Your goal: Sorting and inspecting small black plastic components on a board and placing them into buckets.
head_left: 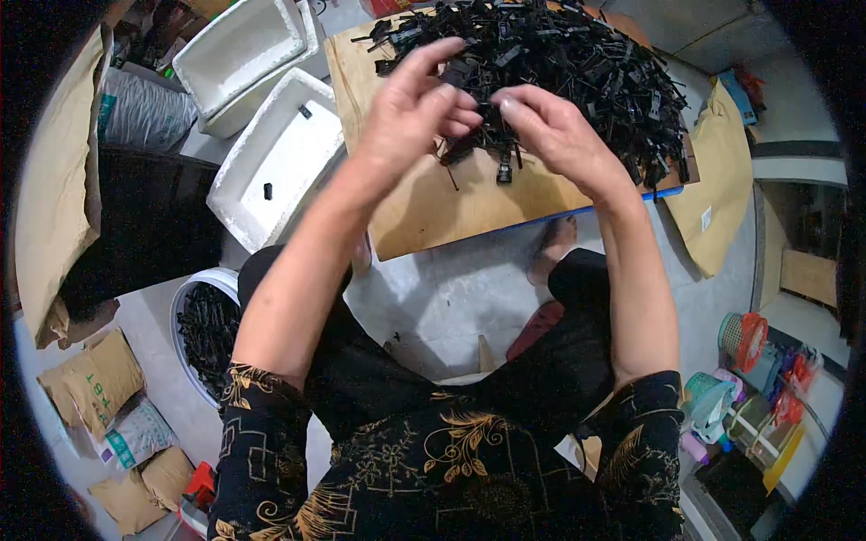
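Note:
A big heap of small black plastic parts [577,81] covers much of the wooden board [406,212] in front of me. My left hand [415,108] is over the heap's near left side, index finger stretched out and the thumb laid against the other, curled fingers. Whatever they hold blends with the dark parts behind. Just to its right, my right hand [564,140] is closed, thumb and fingers drawn together; its grip is hidden. A gap separates the two hands. One black part [504,169] lies on the board below them, at the heap's near edge.
Left of the board stands a white foam box [236,194] with a few black parts inside. Behind it are more foam boxes [203,72]. A white bucket [180,302] of black parts stands by my left leg. Brown sacks [95,379] lie lower left; another sack [722,198] is at right.

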Tool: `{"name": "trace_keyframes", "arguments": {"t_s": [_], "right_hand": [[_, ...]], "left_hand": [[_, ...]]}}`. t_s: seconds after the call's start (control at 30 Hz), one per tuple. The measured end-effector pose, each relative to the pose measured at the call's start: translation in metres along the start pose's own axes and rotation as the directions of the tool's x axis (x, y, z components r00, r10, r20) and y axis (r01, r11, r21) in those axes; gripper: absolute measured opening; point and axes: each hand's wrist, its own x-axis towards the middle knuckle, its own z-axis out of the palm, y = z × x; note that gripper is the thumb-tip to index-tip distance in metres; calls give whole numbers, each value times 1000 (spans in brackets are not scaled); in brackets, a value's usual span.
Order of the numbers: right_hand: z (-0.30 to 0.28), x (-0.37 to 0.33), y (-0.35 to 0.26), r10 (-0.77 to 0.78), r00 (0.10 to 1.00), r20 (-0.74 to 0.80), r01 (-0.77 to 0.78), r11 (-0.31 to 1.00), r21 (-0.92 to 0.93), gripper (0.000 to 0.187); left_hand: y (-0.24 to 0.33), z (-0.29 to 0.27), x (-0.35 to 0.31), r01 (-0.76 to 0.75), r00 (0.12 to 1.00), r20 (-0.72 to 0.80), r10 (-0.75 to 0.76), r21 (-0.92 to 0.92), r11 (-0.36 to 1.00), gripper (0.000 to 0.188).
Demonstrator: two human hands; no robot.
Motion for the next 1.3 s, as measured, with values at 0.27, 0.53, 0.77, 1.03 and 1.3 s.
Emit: {"name": "trace_keyframes", "arguments": {"t_s": [0.27, 0.53, 0.77, 1.03, 1.3], "right_hand": [[24, -38, 35, 1, 995, -101, -81, 601, -795, 36], [32, -38, 61, 85, 987, -134, -158, 610, -777, 34], [36, -33, 69, 86, 980, -177, -191, 643, -742, 21], [3, -45, 42, -14, 995, -95, -67, 609, -790, 22], [-23, -48, 14, -72, 991, -115, -23, 747, -665, 20]], "left_hand": [[-4, -21, -5, 252, 962, 43, -269, -514, 820, 21], [-23, -1, -4, 426, 861, -27, -508, -510, 748, 12], [-80, 25, -9, 543, 820, 158, -551, 93, 835, 27], [-68, 33, 1, 469, 879, 48, -475, 100, 877, 39], [-37, 13, 7, 453, 878, 118, -464, 106, 885, 19]]}}
